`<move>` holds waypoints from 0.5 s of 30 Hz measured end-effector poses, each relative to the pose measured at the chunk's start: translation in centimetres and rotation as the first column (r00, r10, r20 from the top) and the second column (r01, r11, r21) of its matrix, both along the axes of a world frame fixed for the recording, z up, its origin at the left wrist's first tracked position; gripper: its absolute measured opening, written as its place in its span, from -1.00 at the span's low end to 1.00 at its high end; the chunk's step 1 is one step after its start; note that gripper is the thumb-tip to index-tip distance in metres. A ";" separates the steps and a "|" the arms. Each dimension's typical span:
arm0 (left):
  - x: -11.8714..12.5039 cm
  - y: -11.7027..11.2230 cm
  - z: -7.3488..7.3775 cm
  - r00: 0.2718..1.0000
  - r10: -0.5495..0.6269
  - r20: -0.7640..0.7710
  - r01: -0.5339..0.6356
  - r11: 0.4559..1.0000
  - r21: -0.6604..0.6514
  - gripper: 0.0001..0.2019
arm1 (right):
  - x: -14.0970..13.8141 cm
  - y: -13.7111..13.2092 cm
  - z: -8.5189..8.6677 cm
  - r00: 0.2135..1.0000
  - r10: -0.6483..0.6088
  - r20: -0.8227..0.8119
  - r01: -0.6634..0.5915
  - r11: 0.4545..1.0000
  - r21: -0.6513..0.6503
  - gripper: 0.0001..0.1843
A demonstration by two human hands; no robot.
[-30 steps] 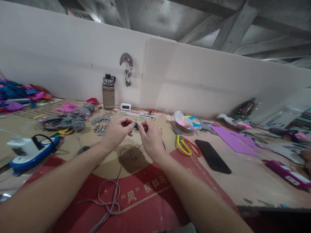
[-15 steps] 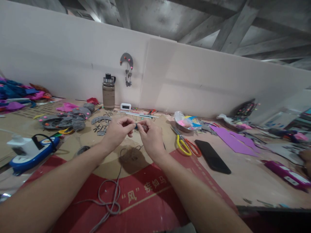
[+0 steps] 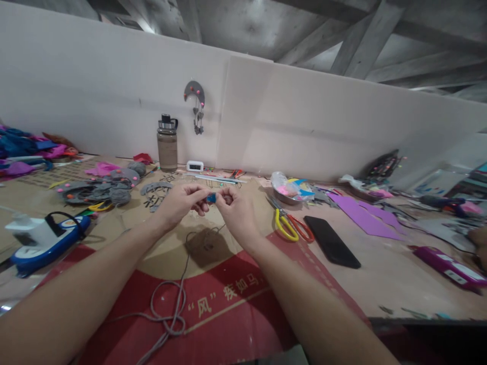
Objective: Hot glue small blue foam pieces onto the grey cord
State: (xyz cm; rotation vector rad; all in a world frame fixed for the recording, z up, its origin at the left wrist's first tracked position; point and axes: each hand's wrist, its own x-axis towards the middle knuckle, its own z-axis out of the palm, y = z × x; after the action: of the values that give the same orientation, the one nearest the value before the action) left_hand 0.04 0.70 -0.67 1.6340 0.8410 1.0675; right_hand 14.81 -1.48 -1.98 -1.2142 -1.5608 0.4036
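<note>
Left grip (image 3: 186, 201), right grip (image 3: 236, 212) pinch blue piece (image 3: 211, 198)

bottle (image 3: 167, 151) near white panel (image 3: 304, 114) | small clock (image 3: 195, 166) beside it | black phone (image 3: 332, 241) right | power strip (image 3: 51, 252) left

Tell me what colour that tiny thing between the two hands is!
The tiny thing is blue. It shows best in the head view, the only one here.

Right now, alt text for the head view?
Left hand and right hand pinch a small blue piece above a red printed sheet with looped gray cord. Scissors and a black smartphone lie to the right; a water bottle stands behind.
</note>
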 end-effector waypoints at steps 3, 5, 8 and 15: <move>0.0 -0.3 0.3 0.994 0.062 -0.094 -0.055 0.996 0.073 -0.75 | 0.1 0.0 -0.1 0.998 -0.007 0.055 0.005 0.999 0.034 -0.86; 0.0 -0.5 0.5 0.980 0.094 -0.173 -0.072 0.989 0.131 -0.78 | 0.1 -0.1 -0.1 0.995 -0.010 0.096 0.004 0.998 0.056 -0.85; 0.1 -0.7 0.6 0.964 0.146 -0.221 -0.108 0.978 0.176 -0.83 | 0.1 -0.3 -0.1 0.988 -0.018 0.151 0.007 0.997 0.074 -0.84; 0.6 -0.9 0.2 0.961 0.216 -0.172 -0.192 0.970 0.146 -0.93 | -0.3 -0.3 -0.6 0.983 -0.022 0.181 0.005 0.995 0.095 -0.82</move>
State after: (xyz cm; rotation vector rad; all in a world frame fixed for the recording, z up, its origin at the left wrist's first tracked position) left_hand 0.65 -0.22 -0.45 1.8055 1.1047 1.1426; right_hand 14.50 -1.76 -2.56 -1.2143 -1.7072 0.2113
